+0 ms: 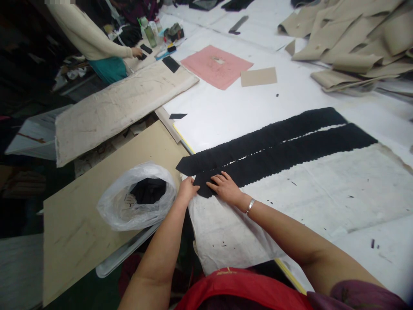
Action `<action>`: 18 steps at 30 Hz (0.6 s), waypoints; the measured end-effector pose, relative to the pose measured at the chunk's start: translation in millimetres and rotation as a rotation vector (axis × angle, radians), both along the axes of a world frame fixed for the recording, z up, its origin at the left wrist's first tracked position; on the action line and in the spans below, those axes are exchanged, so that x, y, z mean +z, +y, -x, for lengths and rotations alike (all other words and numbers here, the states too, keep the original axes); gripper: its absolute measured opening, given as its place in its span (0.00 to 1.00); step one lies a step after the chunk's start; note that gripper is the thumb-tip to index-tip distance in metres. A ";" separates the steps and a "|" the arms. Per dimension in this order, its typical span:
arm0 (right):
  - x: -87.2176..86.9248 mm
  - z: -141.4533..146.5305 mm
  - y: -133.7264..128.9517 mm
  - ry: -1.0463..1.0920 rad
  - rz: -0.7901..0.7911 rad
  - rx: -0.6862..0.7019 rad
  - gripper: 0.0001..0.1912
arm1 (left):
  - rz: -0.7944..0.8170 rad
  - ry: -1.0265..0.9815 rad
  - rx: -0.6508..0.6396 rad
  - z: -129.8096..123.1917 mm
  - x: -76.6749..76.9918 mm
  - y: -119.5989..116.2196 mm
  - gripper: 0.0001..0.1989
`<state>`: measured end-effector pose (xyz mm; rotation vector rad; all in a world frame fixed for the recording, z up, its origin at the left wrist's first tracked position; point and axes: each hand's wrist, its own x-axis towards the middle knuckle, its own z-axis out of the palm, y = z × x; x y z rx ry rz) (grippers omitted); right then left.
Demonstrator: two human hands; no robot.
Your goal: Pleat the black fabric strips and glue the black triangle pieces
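Observation:
Two long rows of overlapping black fabric pieces lie side by side on the white-covered table, the far row [258,137] and the near row [300,157]. Their long edges look stepped. At the left end of the near row, my left hand [187,189] has its thumb and fingers closed on the edge of a black fabric piece [203,185]. My right hand [227,189] rests palm down on the same row just to the right, fingers spread and lying flat, holding nothing. A silver bracelet [250,205] circles my right wrist.
Left of the table, a clear plastic bag [111,200] with black fabric stands on a tan board [77,241]. Beyond lie a padded board [122,107], a pink sheet [209,71], a beige card [259,77] and piled beige fabric [348,38]. Another person [93,38] stands far left.

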<state>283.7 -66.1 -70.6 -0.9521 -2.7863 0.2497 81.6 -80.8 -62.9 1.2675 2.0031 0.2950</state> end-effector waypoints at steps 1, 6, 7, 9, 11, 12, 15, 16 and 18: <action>0.1 0.0 0.1 0.002 0.003 0.001 0.21 | 0.004 0.004 -0.001 0.8 -0.9 0.0 0.07; 2.2 -0.1 0.3 0.005 0.009 0.005 0.21 | 0.008 0.025 0.003 3.1 -2.7 -0.4 0.07; 2.7 -0.1 0.3 0.005 0.010 0.005 0.21 | 0.010 0.031 0.001 3.0 -1.7 -0.5 0.07; 3.7 -0.2 0.2 0.006 0.012 0.008 0.21 | 0.018 0.040 -0.003 2.6 1.3 -0.9 0.06; 4.5 -0.1 0.0 0.005 0.009 0.006 0.21 | 0.022 0.044 -0.007 2.3 3.9 -1.1 0.06; 4.8 0.0 0.0 0.003 0.007 0.005 0.21 | 0.024 0.048 -0.009 2.2 4.6 -1.2 0.05; 5.0 0.2 0.2 -0.004 0.002 0.007 0.20 | 0.022 0.073 -0.027 2.3 5.1 -1.0 0.05; 4.8 0.3 0.3 -0.006 0.000 0.009 0.20 | 0.022 0.083 -0.034 2.4 5.2 -1.0 0.05; 4.0 0.3 0.4 -0.007 -0.004 0.012 0.20 | 0.026 0.104 -0.043 2.1 6.2 -1.1 0.05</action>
